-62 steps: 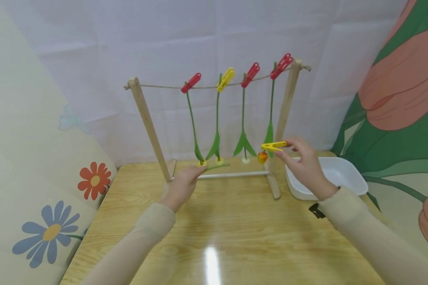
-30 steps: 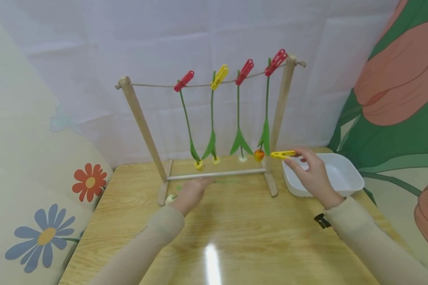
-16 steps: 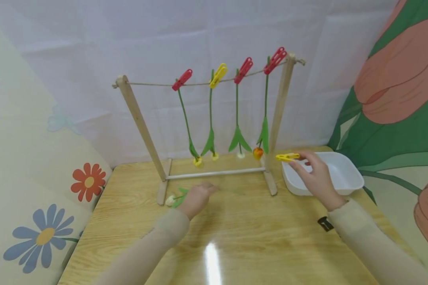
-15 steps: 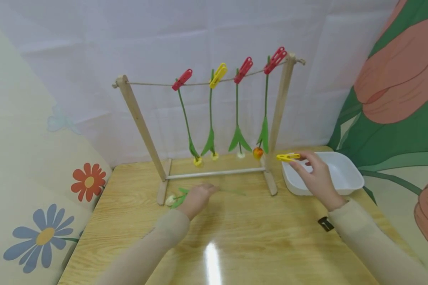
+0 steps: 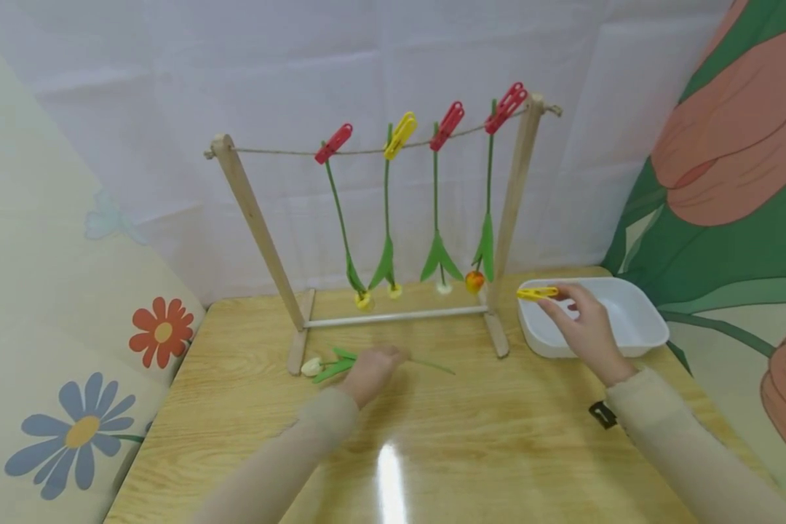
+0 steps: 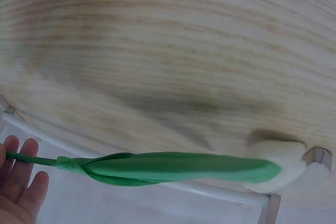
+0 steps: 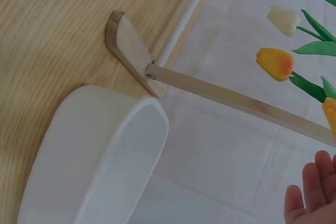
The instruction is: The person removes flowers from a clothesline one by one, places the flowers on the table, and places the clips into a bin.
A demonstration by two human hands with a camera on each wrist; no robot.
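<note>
In the head view, my left hand (image 5: 372,371) holds a white tulip by its green stem, low over the front of the rack. The white bloom (image 5: 313,367) points left and the thin stem end (image 5: 435,364) sticks out to the right. The left wrist view has the tulip's green leaves (image 6: 178,167) in full, with fingers (image 6: 21,174) around the stem at the left edge. My right hand (image 5: 586,327) pinches a yellow clothespin (image 5: 537,293) over the left rim of a white basin (image 5: 537,349). Only fingertips and part of the yellow clothespin (image 7: 329,113) show in the right wrist view.
A wooden rack (image 5: 252,218) stands at the back with a string (image 5: 275,151) across its top. Several tulips hang there upside down from red clothespins (image 5: 447,126) and a yellow clothespin (image 5: 400,136). A white bar (image 5: 393,318) joins the rack's feet.
My left hand has come down from the hanging flowers toward the table with the white tulip. My right hand has moved right with the yellow clothespin, away from the orange tulip, to the basin.
</note>
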